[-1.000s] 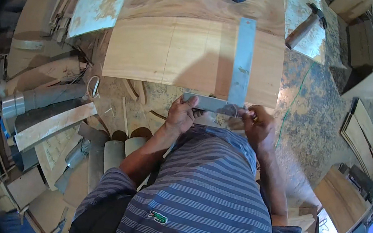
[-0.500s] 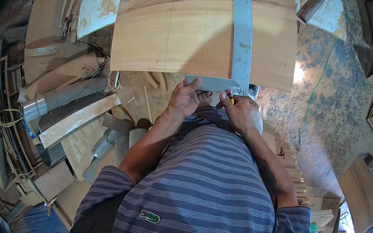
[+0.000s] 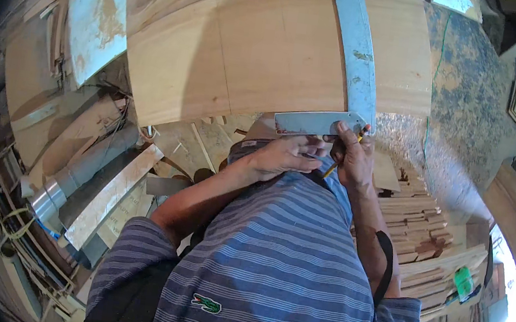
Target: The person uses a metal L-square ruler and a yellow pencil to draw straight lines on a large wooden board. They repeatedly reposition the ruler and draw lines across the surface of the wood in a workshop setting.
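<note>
A metal try square (image 3: 357,63) lies over a broad wooden board (image 3: 266,51), its long blade running away from me. The square's stock (image 3: 299,122) sits along the board's near edge. My right hand (image 3: 354,161) grips the square at its corner, thumb on top, and also holds a yellow pencil (image 3: 330,170) slanting down across the fingers. My left hand (image 3: 287,158) is just below the stock, apart from it, with fingers stretched toward my right hand and nothing visible in them. Thin pencil lines cross the board to the left of the blade.
A pale, stained panel (image 3: 98,10) is beside the board at the far left. Pipes (image 3: 84,171) and wood offcuts crowd the left floor. Stacked wooden strips (image 3: 414,237) lie at the right, near a green object (image 3: 463,282). A green cord (image 3: 438,67) crosses the floor.
My left hand has let go of the square's stock and dropped below it. My right hand now grips the square's corner. The view has turned, so the board looks tilted.
</note>
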{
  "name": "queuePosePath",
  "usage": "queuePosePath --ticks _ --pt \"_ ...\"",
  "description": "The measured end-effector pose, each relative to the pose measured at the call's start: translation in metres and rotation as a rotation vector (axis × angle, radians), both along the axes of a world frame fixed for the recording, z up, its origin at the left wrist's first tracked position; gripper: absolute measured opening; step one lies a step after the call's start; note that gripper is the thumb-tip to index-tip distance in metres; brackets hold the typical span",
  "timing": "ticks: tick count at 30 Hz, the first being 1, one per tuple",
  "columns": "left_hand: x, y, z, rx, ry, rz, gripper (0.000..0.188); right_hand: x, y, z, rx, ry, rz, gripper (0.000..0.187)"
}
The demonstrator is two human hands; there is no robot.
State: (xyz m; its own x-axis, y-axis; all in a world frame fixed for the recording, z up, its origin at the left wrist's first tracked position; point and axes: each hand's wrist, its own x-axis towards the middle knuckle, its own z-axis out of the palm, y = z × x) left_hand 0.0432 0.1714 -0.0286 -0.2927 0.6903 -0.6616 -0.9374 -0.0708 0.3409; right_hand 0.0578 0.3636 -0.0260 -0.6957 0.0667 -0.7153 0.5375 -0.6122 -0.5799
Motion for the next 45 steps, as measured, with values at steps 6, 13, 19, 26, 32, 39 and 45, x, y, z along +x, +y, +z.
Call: queuePosePath --ticks 6,13,19,26,32,39,45 --pt "-0.006 0.032 -0.009 0.025 0.350 -0.137 0.028 0.002 -0.007 0.001 0.047 -0.021 -0.072 0.015" --pt "-0.012 0.035 0.010 -0.269 0.597 -0.467 0.018 -0.001 -0.006 0.005 -0.030 -0.059 -0.042 0.018" --pt "-0.032 0.019 0.042 -0.447 1.019 -0.813 0.024 -0.004 -0.008 -0.006 -0.049 -0.093 -0.111 0.016" --pt "-0.072 0.000 0.082 -0.355 1.093 -0.987 0.014 -0.009 -0.024 -0.003 -0.182 -0.038 -0.289 0.020" --pt "-0.103 -0.039 0.093 -0.532 1.257 -0.849 0.015 -0.005 -0.028 -0.015 -0.303 -0.036 -0.312 0.022" --pt "-0.116 -0.055 0.064 -0.624 1.263 -0.607 0.038 -0.014 -0.049 -0.009 -0.185 0.016 -0.353 0.020" --pt "-0.094 -0.044 0.056 -0.644 1.613 -0.728 0.063 -0.013 -0.059 -0.013 -0.188 0.017 -0.326 0.027"
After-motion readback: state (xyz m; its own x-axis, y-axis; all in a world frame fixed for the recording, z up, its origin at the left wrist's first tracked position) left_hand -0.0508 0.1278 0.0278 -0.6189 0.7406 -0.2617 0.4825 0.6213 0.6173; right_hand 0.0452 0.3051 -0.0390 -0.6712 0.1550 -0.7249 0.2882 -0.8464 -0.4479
